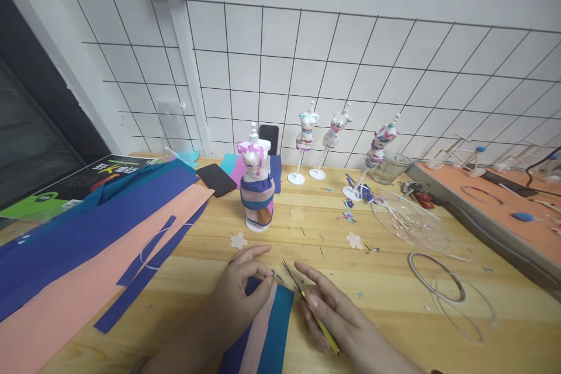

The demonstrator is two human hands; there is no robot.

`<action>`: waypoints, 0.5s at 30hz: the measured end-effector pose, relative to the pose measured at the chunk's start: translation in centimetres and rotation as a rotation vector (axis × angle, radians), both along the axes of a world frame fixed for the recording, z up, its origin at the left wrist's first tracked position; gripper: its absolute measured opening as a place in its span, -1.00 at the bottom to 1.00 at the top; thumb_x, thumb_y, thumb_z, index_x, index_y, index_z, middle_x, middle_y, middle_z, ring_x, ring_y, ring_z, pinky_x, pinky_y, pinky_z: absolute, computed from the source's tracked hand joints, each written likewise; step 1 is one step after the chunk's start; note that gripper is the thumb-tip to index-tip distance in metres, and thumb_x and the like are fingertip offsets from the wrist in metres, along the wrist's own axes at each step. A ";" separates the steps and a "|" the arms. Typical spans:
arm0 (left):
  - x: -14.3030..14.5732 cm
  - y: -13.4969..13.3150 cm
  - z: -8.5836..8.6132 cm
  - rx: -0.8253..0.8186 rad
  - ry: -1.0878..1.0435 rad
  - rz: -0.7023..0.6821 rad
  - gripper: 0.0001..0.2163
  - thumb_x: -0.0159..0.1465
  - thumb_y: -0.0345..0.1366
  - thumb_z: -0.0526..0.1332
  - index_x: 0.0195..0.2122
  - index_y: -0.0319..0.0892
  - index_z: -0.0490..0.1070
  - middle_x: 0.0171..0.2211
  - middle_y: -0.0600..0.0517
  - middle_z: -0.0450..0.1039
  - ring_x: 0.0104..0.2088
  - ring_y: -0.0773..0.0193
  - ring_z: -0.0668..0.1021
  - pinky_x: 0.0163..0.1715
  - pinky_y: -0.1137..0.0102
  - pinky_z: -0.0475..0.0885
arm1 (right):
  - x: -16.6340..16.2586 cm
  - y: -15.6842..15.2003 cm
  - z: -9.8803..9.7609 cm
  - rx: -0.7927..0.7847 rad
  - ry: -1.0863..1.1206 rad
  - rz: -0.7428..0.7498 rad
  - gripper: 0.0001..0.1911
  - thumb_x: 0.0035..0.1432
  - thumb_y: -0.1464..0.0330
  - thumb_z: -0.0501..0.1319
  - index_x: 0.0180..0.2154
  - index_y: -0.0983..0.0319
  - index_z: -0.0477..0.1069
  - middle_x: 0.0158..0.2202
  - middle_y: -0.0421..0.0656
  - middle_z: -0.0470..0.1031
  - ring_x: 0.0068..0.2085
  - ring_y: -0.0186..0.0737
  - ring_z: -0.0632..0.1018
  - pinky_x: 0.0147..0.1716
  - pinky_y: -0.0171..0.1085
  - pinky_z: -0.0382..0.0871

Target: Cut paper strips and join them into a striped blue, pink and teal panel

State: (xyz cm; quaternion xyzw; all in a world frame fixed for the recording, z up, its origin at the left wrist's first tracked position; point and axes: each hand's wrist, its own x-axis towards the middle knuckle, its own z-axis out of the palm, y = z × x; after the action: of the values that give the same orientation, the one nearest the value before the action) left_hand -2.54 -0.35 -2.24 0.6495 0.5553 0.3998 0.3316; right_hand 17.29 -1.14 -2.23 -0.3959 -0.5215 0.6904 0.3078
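Observation:
My right hand (333, 315) is closed around yellow tweezers (322, 327), whose fine dark tips point away from me. My left hand (241, 289) has its thumb and index fingertip brought together. Whether a small scrap sits in that pinch, I cannot make out. Below the left hand lies a striped piece of cloth (265, 333) in dark blue, pale pink and teal, partly covered by the hand. Just beyond stands a white mini dress form (255, 169) wrapped in similar bands, with a pale flower cutout (239, 241) in front of it. Another flower cutout (355, 241) lies further right.
Long blue and peach fabric strips (96, 251) cover the left side. A black phone (217, 180) lies behind them. Several more mini dress forms (305, 128) stand at the back, near a glass jar (391, 166). On the right are a ring-shaped roll (436, 276) and an orange-topped surface (495, 204).

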 end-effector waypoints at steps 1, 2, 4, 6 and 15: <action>0.0 0.0 0.0 -0.004 -0.004 0.005 -0.85 0.16 -0.37 0.12 -0.50 -0.11 0.45 0.04 -0.08 0.39 0.09 0.06 0.39 0.11 0.10 0.21 | 0.0 0.1 0.0 -0.023 0.027 -0.006 -0.31 0.16 0.01 0.16 0.21 0.19 0.07 -0.46 -0.30 0.27 -0.56 -0.43 0.27 -0.51 -0.34 0.17; 0.0 0.1 0.0 -0.004 -0.008 0.008 -0.85 0.16 -0.36 0.12 -0.50 -0.10 0.45 0.04 -0.07 0.40 0.09 0.06 0.39 0.11 0.10 0.21 | -0.1 0.1 -0.1 -0.054 0.065 -0.012 -0.31 0.15 0.03 0.19 0.20 0.19 0.09 -0.47 -0.30 0.29 -0.58 -0.45 0.27 -0.53 -0.35 0.16; -0.1 0.1 -0.1 0.000 -0.017 0.021 -0.86 0.16 -0.35 0.13 -0.49 -0.10 0.45 0.04 -0.06 0.40 0.08 0.06 0.40 0.11 0.11 0.22 | -0.1 0.4 -0.1 -0.146 0.161 -0.036 -0.34 0.11 0.06 0.24 0.16 0.19 0.15 -0.48 -0.29 0.33 -0.63 -0.49 0.24 -0.59 -0.38 0.12; -0.2 0.3 -0.3 -0.008 -0.024 0.048 -0.87 0.16 -0.32 0.13 -0.49 -0.10 0.44 0.05 -0.05 0.40 0.08 0.07 0.41 0.11 0.11 0.21 | 0.0 0.7 0.1 -0.271 0.262 -0.056 -0.40 0.06 0.10 0.29 0.08 0.17 0.23 -0.49 -0.29 0.35 -0.68 -0.53 0.19 -0.66 -0.42 0.02; -2.2 1.8 0.8 0.044 0.193 0.200 -0.68 0.22 -0.21 0.04 -0.67 -0.12 0.22 -0.32 -0.02 0.52 -0.16 0.12 0.51 -0.14 0.26 0.37 | 1.3 1.6 0.7 -0.566 0.471 -0.077 -0.67 0.05 0.18 0.33 -0.47 0.26 0.29 -0.60 -0.34 0.28 -0.72 -0.64 0.07 -0.75 -0.50 -0.20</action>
State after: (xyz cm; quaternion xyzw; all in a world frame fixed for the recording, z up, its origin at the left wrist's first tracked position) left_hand -4.75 1.46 -1.47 0.6335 0.6376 0.3787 0.2206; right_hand 18.64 0.49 -1.55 -0.3151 -0.2095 0.8673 0.3236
